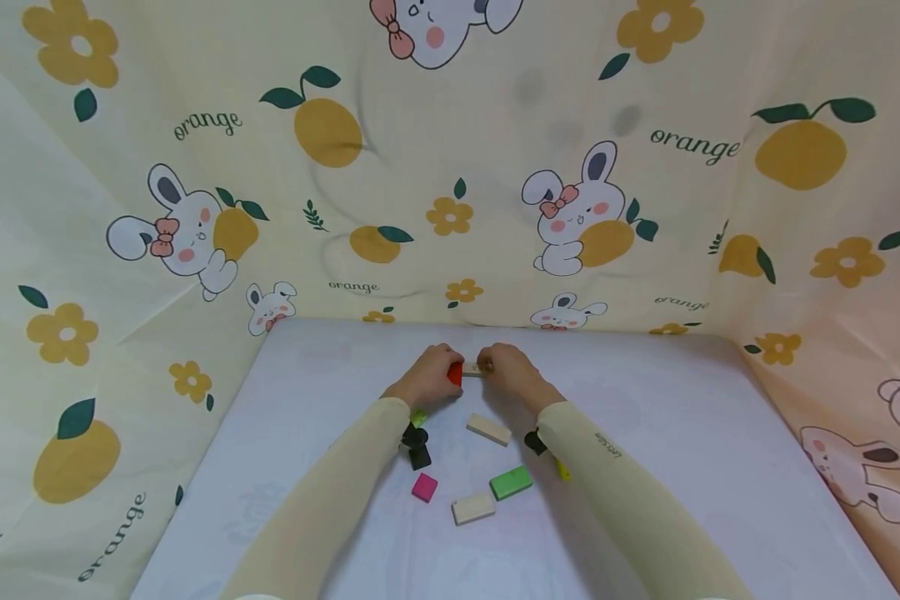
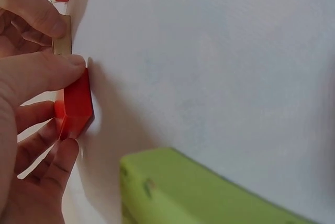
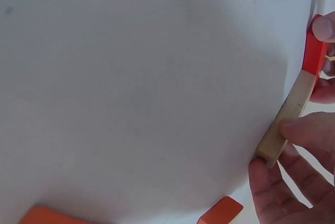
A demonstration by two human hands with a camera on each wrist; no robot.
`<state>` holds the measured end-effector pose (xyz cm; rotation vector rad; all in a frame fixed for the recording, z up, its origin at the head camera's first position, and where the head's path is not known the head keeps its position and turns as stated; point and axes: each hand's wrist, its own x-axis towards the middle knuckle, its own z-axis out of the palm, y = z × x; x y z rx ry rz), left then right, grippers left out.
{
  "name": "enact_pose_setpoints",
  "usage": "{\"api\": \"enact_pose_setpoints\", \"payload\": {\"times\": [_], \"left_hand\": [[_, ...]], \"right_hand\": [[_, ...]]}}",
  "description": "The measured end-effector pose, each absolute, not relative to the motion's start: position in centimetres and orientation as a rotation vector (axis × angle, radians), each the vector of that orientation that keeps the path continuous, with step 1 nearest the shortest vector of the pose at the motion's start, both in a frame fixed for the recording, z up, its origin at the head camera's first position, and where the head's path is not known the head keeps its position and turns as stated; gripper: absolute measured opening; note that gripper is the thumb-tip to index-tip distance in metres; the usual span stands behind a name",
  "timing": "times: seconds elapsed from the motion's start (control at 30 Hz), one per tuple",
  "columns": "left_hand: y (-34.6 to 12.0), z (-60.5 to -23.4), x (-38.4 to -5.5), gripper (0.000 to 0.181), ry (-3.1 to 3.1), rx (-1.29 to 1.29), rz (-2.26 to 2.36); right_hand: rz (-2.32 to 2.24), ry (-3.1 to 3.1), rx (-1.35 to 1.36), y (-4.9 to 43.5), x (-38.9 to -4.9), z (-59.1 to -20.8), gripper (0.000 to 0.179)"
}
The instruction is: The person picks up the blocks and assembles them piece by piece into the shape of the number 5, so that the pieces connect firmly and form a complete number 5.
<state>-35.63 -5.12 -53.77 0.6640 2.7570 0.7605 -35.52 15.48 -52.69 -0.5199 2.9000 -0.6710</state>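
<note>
At the far part of the table, my left hand [image 1: 429, 377] holds a red block [image 1: 456, 375] between thumb and fingers. My right hand [image 1: 516, 375] pinches a plain wooden block [image 1: 472, 370] by its right end. In the right wrist view the wooden block [image 3: 289, 113] lies end to end with the red block [image 3: 314, 54], the two appearing to touch at a slight angle. The left wrist view shows the left thumb on top of the red block [image 2: 78, 96] and fingertips at its near end; the thumb covers the joint.
Nearer on the white table [image 1: 645, 400] lie a wooden block [image 1: 488, 429], another wooden block [image 1: 473, 508], a green block [image 1: 511, 482], a magenta block [image 1: 424, 487] and a black block [image 1: 420, 457]. A yellow block [image 1: 563, 470] is partly behind the right sleeve. An orange block [image 3: 222, 211] lies near the right hand.
</note>
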Motion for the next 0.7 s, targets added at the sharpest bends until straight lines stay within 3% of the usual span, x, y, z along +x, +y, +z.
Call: {"api": "enact_pose_setpoints", "payload": {"times": [0.7], "left_hand": [[-5.23, -53.8, -35.58, 0.055, 2.781, 0.721, 0.733]], "right_hand": [[-0.688, 2.914, -0.534, 15.52, -35.53, -53.09, 0.032]]}}
